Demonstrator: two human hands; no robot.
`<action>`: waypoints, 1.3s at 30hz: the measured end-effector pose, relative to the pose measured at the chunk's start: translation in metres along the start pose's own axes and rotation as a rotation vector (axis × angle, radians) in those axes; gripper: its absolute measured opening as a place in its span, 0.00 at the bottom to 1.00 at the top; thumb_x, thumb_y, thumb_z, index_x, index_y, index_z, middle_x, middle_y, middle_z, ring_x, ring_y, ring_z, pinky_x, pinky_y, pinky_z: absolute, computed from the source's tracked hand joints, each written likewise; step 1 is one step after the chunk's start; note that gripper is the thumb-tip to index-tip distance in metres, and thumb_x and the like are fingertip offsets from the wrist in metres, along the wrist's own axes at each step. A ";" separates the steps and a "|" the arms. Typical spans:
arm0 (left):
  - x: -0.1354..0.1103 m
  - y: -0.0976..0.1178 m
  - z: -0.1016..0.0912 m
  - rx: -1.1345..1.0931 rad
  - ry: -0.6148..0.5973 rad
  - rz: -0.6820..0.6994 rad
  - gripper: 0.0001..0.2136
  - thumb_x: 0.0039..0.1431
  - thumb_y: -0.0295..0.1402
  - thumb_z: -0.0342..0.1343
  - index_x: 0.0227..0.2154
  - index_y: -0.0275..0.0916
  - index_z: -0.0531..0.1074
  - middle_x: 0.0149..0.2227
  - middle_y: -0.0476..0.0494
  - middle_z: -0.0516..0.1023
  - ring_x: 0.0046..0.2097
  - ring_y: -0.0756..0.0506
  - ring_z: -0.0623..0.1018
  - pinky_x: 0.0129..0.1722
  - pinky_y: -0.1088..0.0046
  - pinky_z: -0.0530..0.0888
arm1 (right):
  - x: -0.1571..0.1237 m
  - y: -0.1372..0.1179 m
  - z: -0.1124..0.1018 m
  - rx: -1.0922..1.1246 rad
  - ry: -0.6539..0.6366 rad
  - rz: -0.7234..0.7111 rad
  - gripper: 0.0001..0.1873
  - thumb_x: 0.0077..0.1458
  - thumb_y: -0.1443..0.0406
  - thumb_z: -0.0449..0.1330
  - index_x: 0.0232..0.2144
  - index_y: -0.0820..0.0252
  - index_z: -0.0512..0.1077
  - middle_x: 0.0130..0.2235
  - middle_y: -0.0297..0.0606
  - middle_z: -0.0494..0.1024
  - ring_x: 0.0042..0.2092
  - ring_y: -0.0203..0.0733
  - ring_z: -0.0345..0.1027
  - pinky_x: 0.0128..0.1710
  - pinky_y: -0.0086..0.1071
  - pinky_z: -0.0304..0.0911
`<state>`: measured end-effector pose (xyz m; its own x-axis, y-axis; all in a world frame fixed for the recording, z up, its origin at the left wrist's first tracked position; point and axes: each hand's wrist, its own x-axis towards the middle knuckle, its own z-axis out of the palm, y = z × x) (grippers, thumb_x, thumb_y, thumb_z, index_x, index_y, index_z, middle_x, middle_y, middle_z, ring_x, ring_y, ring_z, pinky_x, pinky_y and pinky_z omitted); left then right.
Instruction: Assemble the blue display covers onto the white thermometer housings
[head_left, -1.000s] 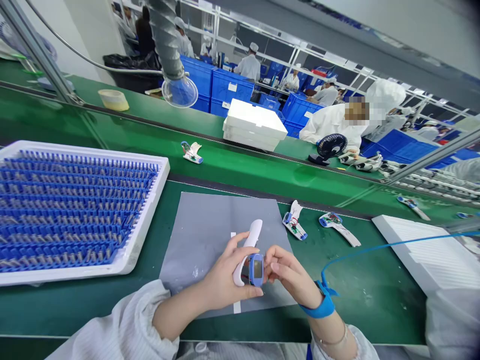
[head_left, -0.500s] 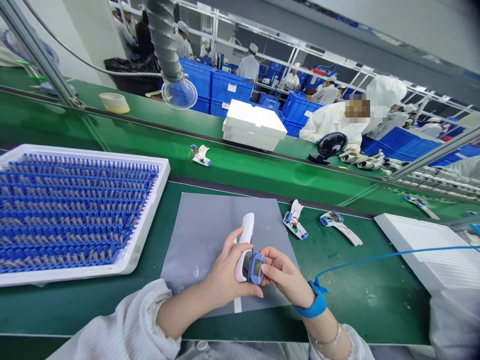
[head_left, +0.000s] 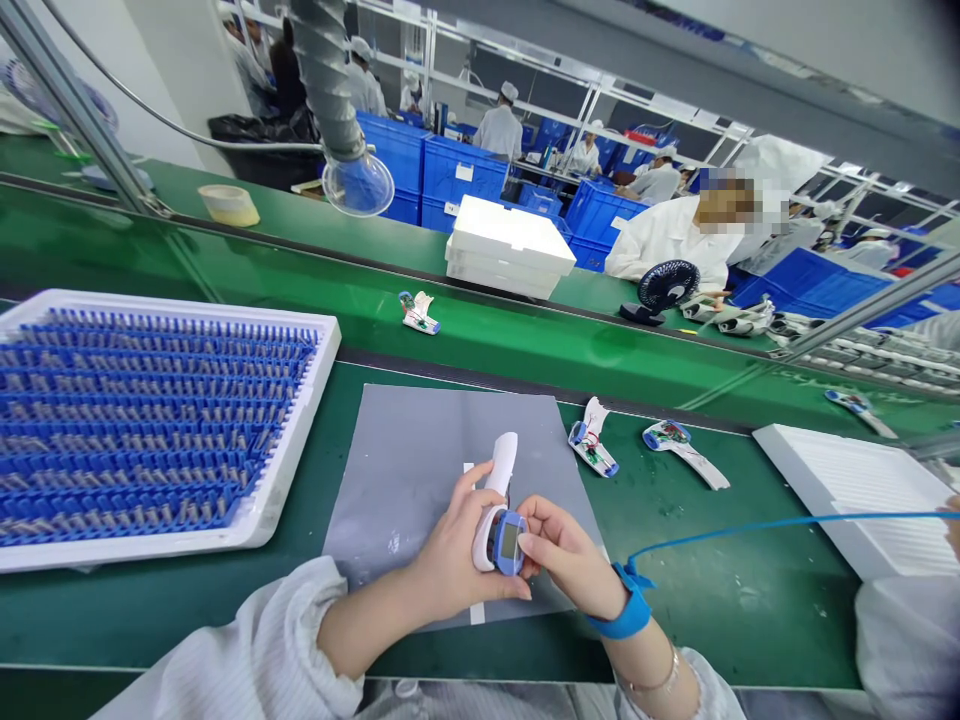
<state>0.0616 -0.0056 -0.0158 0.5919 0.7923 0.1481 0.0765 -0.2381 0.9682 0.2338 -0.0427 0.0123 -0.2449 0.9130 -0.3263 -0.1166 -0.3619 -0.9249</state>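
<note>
My left hand (head_left: 450, 548) is wrapped round the white shell (head_left: 505, 465) of what looks like a handheld thermometer, its handle pointing away from me. My right hand (head_left: 564, 548) pinches the blue display part (head_left: 510, 543), whose small grey screen faces up towards me. The display part sits against the open end of the shell, with a dark gap between them. Both are held over a grey mat (head_left: 420, 440). To the right of the mat lie two opened thermometer halves with wires and green boards, a nearer one (head_left: 594, 440) and a farther one (head_left: 684, 452).
A white foam tray (head_left: 300, 470) with rows of small blue-and-metal parts stands on the left. At right is a ribbed white tray (head_left: 847, 500). A blue wrist strap cord (head_left: 720, 530) crosses the bench. On the moving belt lies another opened half (head_left: 420, 312). A co-worker (head_left: 675, 235) sits opposite.
The display part and the shell have come closer together, the gap narrowing. The handle has tilted slightly right. On the belt, the opened halves have shifted right.
</note>
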 end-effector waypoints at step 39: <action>-0.004 0.031 -0.001 0.199 -0.357 -0.008 0.26 0.49 0.37 0.59 0.52 0.40 0.65 0.60 0.33 0.60 0.57 0.35 0.66 0.55 0.56 0.67 | -0.036 -0.072 -0.151 -1.450 0.727 0.258 0.09 0.51 0.60 0.52 0.26 0.59 0.65 0.23 0.43 0.73 0.26 0.48 0.69 0.27 0.40 0.63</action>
<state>0.0604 -0.0155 0.0135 0.8295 0.5579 0.0272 0.2152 -0.3641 0.9062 0.3963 -0.0213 0.0613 0.4117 0.9031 -0.1218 0.9006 -0.4236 -0.0970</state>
